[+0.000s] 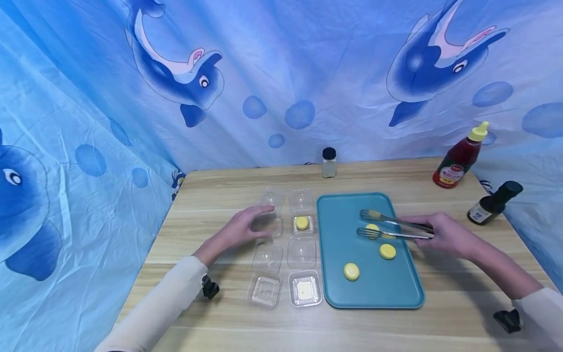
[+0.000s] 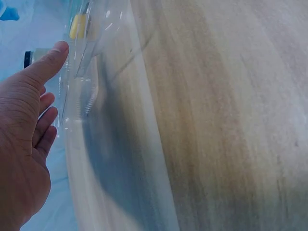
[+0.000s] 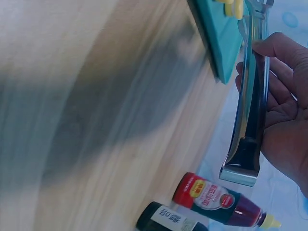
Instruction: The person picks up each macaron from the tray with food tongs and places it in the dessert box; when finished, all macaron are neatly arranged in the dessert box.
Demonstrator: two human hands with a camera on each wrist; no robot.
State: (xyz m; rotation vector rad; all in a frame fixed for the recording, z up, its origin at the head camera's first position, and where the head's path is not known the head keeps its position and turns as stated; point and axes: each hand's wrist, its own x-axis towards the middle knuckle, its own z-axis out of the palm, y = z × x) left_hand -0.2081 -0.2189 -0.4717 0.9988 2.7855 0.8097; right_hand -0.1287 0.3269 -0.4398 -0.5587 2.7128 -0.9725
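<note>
I see the right hand at the right edge of a teal tray, its fingers clamped on the handle end of metal tongs. The tongs reach left over the tray, their two arms spread apart. One yellow cookie lies by the head of the lower arm; from here I cannot tell whether the metal touches it. Another peeks out from behind that arm, partly hidden, and two more lie on the tray nearer the person.

The left hand is left of the tray, thumb and fingers apart, palm empty. It reaches to a clear plastic container base in the left of two columns; I cannot tell whether it makes contact. Just beside that, in the right column, another clear base holds a single cookie. Clear domed lids stand between the bases.

Beyond these, on the wooden table, I have a black-lidded jar, a red sauce bottle with a yellow cap, and a dark bottle. A blue dolphin-print curtain hangs behind.
</note>
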